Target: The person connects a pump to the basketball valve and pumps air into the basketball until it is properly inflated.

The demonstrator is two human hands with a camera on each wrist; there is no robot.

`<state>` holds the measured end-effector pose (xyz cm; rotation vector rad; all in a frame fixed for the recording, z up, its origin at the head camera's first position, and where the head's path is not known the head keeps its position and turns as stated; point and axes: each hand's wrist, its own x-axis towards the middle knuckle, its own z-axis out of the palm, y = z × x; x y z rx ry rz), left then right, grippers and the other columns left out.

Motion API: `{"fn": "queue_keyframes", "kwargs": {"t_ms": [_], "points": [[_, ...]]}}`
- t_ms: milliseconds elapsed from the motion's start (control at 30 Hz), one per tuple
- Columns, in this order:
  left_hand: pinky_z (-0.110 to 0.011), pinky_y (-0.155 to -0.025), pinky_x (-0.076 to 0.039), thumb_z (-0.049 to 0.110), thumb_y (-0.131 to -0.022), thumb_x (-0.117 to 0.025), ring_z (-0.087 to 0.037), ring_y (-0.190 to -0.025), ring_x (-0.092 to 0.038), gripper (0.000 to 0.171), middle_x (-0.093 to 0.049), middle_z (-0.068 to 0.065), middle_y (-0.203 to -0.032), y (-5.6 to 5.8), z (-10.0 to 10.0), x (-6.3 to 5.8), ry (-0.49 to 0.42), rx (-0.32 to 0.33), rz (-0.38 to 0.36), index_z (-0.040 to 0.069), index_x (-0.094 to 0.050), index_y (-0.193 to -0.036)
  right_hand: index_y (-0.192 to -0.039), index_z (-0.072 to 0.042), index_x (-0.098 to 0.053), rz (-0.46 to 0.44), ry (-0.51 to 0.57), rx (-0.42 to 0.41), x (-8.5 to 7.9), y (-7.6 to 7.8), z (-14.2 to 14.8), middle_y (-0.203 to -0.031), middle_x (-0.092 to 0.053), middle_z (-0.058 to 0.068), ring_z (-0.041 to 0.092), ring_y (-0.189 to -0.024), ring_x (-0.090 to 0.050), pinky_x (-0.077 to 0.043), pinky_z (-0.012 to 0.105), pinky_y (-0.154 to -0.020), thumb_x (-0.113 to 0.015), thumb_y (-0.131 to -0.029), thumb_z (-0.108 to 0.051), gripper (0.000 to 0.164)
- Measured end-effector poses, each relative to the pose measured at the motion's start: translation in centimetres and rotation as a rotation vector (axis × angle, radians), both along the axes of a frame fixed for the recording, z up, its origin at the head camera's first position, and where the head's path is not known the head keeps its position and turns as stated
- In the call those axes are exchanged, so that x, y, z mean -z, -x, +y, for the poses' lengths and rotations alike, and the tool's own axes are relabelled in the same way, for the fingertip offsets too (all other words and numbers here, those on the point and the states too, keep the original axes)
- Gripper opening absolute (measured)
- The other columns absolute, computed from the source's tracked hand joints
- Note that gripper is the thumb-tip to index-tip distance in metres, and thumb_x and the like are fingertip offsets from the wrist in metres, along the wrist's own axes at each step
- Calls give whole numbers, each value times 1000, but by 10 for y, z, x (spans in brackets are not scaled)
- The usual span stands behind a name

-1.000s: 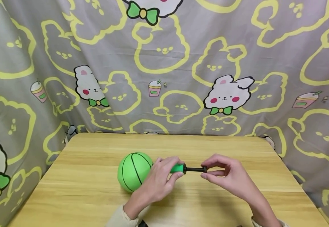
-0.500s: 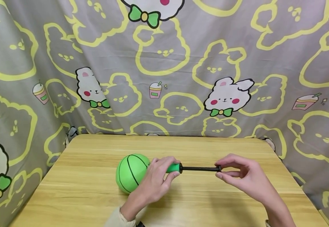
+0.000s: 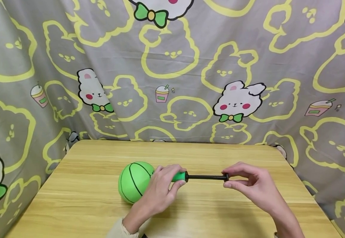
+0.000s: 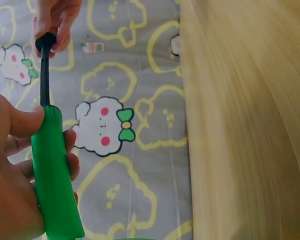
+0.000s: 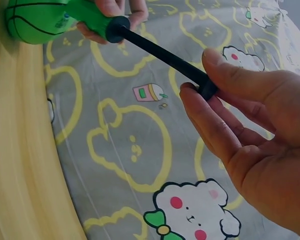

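A small hand pump has a green barrel [image 4: 55, 175] and a black plunger rod [image 3: 206, 177], drawn well out. My left hand [image 3: 161, 191] grips the barrel, fingers on one side and thumb on the other. At the rod's far end, my right hand [image 3: 254, 183] pinches the black end knob [image 5: 207, 89] between thumb and fingertips. A green ball [image 3: 133, 181] with black lines, like a mini basketball, sits on the table just left of my left hand. The pump's front end points at the ball; my left hand hides where they meet.
The pale wooden table [image 3: 80, 198] spreads under both hands. Behind it and along the sides hangs a grey curtain [image 3: 187, 82] with yellow outlines and white rabbit prints.
My right hand has moved right, pulling the plunger further out of the barrel, then shifted slightly back left. My left hand and the ball have drifted a little left in view.
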<state>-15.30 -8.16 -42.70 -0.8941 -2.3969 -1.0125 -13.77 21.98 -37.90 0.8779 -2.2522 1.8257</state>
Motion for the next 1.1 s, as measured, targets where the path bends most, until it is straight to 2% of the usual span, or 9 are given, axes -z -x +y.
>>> {"fn": "queue_keyframes", "kwargs": {"t_ms": [133,300,467,633,867,1100], "points": [[-35,-85,-43,30,-100,-66,-6,-107,-65,21,-71,7,-114,-1,0,0,15,-14,16,18,-67,-117,-106,10,-71,20,33,10,4,2,-8,-107,-72,17,20,-101,-71,-59,43,-74,-78,-76,18,31],[-35,-84,-43,29,-99,-67,-6,-105,-66,22,-71,6,-113,-2,1,0,9,-19,35,16,-67,-117,-107,8,-73,7,61,14,8,3,-23,-105,-73,11,20,-98,-72,-59,44,-73,-80,-78,15,31],[-35,-85,-43,27,-98,-68,-7,-103,-66,21,-72,5,-111,-3,3,1,6,-16,54,15,-67,-116,-106,7,-74,13,86,29,15,3,-35,-103,-74,13,21,-96,-72,-59,42,-73,-81,-77,14,31],[-34,-84,-42,26,-97,-69,-6,-100,-66,21,-71,6,-110,-4,6,1,18,-5,50,16,-66,-116,-108,4,-76,43,124,30,23,2,-46,-105,-74,14,23,-97,-73,-59,41,-75,-79,-78,15,32],[-33,-82,-42,24,-96,-70,-6,-94,-64,22,-71,5,-107,-5,8,0,36,4,48,16,-66,-116,-109,6,-75,60,144,44,34,4,-60,-105,-74,13,22,-97,-73,-59,40,-75,-79,-78,15,32],[-32,-81,-41,25,-96,-70,-6,-93,-64,22,-71,5,-107,-7,10,1,53,13,71,15,-66,-116,-112,4,-75,49,141,41,40,2,-72,-102,-71,24,21,-99,-72,-59,40,-76,-78,-80,12,33]]}}
